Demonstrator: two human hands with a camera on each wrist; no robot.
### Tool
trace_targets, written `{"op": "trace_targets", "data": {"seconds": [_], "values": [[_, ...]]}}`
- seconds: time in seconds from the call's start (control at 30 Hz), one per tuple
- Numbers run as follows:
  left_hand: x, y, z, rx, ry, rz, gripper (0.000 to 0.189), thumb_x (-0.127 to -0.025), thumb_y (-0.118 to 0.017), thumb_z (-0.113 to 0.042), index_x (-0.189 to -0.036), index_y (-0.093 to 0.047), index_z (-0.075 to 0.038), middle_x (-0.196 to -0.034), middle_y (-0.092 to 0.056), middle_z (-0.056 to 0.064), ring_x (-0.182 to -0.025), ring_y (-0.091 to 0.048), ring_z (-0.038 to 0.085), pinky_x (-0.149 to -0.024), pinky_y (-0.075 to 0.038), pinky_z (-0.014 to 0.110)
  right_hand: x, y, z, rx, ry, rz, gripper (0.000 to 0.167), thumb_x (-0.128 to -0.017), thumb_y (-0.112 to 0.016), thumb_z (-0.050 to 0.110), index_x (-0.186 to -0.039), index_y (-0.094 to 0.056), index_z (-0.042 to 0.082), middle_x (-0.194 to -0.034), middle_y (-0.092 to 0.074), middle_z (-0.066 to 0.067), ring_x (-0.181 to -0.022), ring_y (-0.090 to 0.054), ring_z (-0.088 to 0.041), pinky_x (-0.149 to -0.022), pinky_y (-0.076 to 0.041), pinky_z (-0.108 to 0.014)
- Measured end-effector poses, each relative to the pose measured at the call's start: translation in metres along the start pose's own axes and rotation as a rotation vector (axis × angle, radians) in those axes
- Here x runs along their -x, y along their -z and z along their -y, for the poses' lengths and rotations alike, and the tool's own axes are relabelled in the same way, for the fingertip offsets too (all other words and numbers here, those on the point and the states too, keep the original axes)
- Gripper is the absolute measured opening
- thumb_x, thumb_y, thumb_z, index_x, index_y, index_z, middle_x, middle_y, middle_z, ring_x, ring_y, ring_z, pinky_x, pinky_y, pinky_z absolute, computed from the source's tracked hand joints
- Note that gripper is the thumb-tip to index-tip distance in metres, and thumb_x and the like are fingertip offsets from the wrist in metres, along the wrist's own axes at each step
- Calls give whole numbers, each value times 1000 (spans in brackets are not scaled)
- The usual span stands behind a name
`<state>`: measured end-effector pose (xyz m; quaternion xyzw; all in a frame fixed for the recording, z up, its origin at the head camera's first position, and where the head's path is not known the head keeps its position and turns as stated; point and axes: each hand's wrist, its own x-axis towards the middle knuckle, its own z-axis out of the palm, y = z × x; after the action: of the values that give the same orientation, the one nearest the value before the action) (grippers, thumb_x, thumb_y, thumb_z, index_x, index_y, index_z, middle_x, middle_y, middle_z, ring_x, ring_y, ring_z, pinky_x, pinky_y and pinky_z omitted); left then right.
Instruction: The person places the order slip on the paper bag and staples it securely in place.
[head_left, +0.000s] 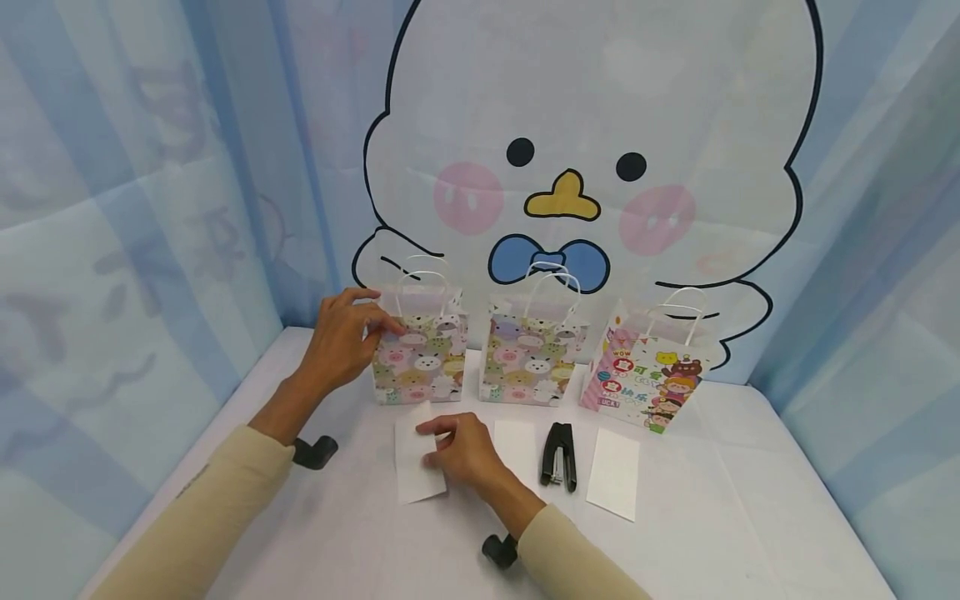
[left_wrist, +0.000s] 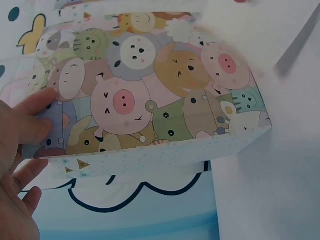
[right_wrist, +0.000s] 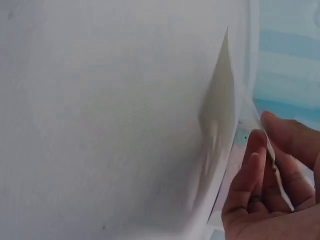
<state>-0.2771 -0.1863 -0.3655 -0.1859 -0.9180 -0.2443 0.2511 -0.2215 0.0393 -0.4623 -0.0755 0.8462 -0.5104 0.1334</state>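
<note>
My left hand (head_left: 347, 340) grips the upper left edge of the leftmost paper gift bag (head_left: 423, 367), which stands upright and is printed with cartoon animals. In the left wrist view, fingers of that hand (left_wrist: 22, 135) lie on both sides of the bag's edge (left_wrist: 165, 105). In front of this bag, my right hand (head_left: 467, 454) pinches a white sheet of paper (head_left: 418, 467) at its right side. The right wrist view has the paper (right_wrist: 220, 105) edge-on between the thumb and fingers of the right hand (right_wrist: 280, 175). Whether it is folded or doubled, I cannot tell.
A matching animal bag (head_left: 525, 362) and a pink-and-white lettered bag (head_left: 637, 387) stand to the right. Before them lie a white paper (head_left: 516, 442), a black stapler (head_left: 558, 454) and another white paper (head_left: 613, 473). Printed curtains (head_left: 150, 250) enclose the white table (head_left: 735, 500).
</note>
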Motion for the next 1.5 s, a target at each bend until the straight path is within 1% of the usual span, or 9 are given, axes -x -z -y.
{"op": "trace_targets", "data": {"seconds": [0.1,0.27,0.47,0.63,0.73,0.9,1.17,1.3,1.5], "values": [[0,1,0,3,-6,-2,23,-96,-69,4,-103,-85,-10,-98,-82,10,-138,-55,38,-112,-35,65,-1,1,0,20,46,-12,36,-83,-87,3,-114,-84,21,-95,-68,0,-87,-59,-15,-71,-50,-26],[0,1,1,8,-7,-5,21,-96,-70,4,-101,-85,-10,-98,-82,10,-139,-55,38,-113,-35,65,-3,5,1,43,166,-23,36,-88,-87,16,-123,-81,24,-119,-74,1,-104,-65,-18,-83,-59,-29],[0,0,1,29,8,-2,18,-96,-71,2,-96,-83,-12,-96,-80,10,-139,-54,38,-113,-35,64,-6,11,8,-1,253,-74,40,-89,-86,21,-128,-78,28,-125,-73,2,-109,-65,-21,-85,-58,-28],[0,0,0,46,16,8,18,-95,-70,2,-93,-80,-13,-93,-79,10,-140,-53,38,-113,-34,64,-10,17,17,-48,258,-125,42,-90,-86,21,-130,-77,31,-132,-70,4,-110,-63,-19,-90,-58,-32],[0,1,0,48,24,17,17,-94,-71,1,-93,-79,-14,-99,-80,11,-142,-52,38,-113,-34,64,-13,19,22,-93,248,-145,43,-90,-86,20,-130,-76,31,-135,-69,6,-112,-62,-19,-92,-57,-35],[0,1,-2,47,33,22,13,-91,-76,-1,-94,-78,-14,-106,-81,11,-142,-51,38,-115,-32,65,-22,20,28,-190,259,-160,44,-90,-86,17,-131,-76,26,-138,-68,5,-114,-60,-21,-93,-53,-33],[0,1,-4,-13,24,-5,4,-92,-80,-7,-93,-77,-10,-105,-80,10,-140,-53,38,-118,-30,66,-32,22,34,-301,275,-164,42,-90,-85,14,-130,-77,21,-133,-70,-3,-116,-58,-30,-91,-47,-32],[-2,0,-5,-31,26,-10,4,-92,-80,-8,-94,-78,-10,-105,-80,10,-140,-53,38,-119,-29,65,-34,23,38,-323,282,-164,42,-90,-85,13,-131,-76,18,-134,-70,-5,-116,-59,-30,-92,-48,-31],[-5,-1,-7,-31,18,-26,4,-92,-80,-9,-91,-78,-12,-106,-80,11,-138,-55,37,-120,-28,66,-36,23,43,-330,284,-175,41,-89,-85,13,-129,-78,21,-126,-71,-5,-108,-60,-22,-85,-54,-28]]}}
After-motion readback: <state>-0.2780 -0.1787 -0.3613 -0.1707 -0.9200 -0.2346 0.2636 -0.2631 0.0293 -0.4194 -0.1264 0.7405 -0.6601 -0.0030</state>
